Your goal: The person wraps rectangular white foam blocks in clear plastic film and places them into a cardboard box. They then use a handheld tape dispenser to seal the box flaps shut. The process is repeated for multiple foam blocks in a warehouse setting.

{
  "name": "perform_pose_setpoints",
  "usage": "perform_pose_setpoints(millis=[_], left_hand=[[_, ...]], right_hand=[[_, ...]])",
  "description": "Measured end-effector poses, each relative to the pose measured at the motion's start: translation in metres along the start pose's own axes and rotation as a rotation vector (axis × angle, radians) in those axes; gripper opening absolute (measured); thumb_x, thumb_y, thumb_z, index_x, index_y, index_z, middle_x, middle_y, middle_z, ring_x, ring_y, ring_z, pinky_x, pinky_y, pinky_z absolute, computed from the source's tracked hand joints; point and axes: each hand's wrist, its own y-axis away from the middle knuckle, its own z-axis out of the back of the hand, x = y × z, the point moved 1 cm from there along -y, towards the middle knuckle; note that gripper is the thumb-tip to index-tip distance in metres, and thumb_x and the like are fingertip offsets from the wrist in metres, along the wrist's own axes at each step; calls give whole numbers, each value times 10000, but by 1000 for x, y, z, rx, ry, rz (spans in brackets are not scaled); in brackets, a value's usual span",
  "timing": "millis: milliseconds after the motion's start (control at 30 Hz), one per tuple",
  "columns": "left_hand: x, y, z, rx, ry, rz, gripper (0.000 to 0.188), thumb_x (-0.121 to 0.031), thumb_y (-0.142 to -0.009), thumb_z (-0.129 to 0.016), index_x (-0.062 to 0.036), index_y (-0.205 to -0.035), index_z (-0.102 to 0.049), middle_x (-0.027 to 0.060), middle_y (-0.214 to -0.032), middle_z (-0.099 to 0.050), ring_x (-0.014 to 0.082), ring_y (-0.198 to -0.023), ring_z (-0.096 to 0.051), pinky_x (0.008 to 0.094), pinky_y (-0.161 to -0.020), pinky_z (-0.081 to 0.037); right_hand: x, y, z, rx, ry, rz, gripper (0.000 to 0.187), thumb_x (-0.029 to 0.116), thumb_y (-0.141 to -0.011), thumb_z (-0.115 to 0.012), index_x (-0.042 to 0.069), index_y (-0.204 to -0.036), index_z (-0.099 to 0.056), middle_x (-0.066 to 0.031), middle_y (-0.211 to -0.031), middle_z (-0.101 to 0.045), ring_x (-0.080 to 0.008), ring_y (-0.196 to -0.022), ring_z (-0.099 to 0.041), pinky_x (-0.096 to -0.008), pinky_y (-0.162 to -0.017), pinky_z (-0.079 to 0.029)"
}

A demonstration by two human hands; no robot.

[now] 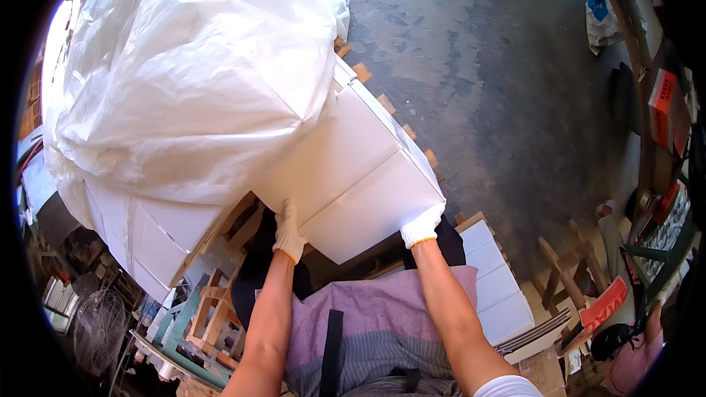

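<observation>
Creased white cardboard sheets [368, 198], apparently a stack, lie in front of me with their near end toward my body. At the near left edge is my left hand [289, 234] in a white knit glove, its thumb along the top face and its other fingers mostly hidden. My right hand [423, 226], gloved the same way, grips the near right corner, fingers partly out of sight below the edge. A large crumpled white plastic sheet [198, 66] drapes over the far part of the cardboard and the pile to the left.
Wooden pallet ends [386, 104] stick out along the stack's right side. More white cardboard [491, 279] lies by my right arm. A wire fan guard [101, 327] and wooden frames [213, 309] stand at the left. At the lower right is another person's pink clothing [634, 362].
</observation>
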Motion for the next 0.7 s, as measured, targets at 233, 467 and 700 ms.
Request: perform_pose_setpoints(millis=[233,467,700], left_hand=[[1,0,1,-5,18,7,792,-579,-946,-579,-178,-1517,-206,97,-1452,-445,312,-1249,-557,531,-918,-539],[5,27,15,-369,-431,-307,760,-481,-905,-595,-73,-1494,-341,208,-1491,-444,375,-1381,-415,399,-1109,-357],[1,162,58,269,-214,-555,375,-348,-978,-543,-37,-1159,-651,123,-1119,-696,235,-994,-656,344,-898,-495]], right_hand=[[11,5,-11,45,102,-49,578,487,-1009,-316,106,-1373,-553,-80,-1385,-569,-282,-1231,-546,-419,-1059,-429],[44,70,-25,15,560,-285,702,577,-1009,-353,99,-1523,-332,-113,-1590,-325,-309,-1449,-333,-467,-1159,-292],[104,172,-18,156,1078,-29,661,478,-1000,-536,94,-1514,-378,-138,-1544,-408,-344,-1399,-421,-419,-1125,-362]])
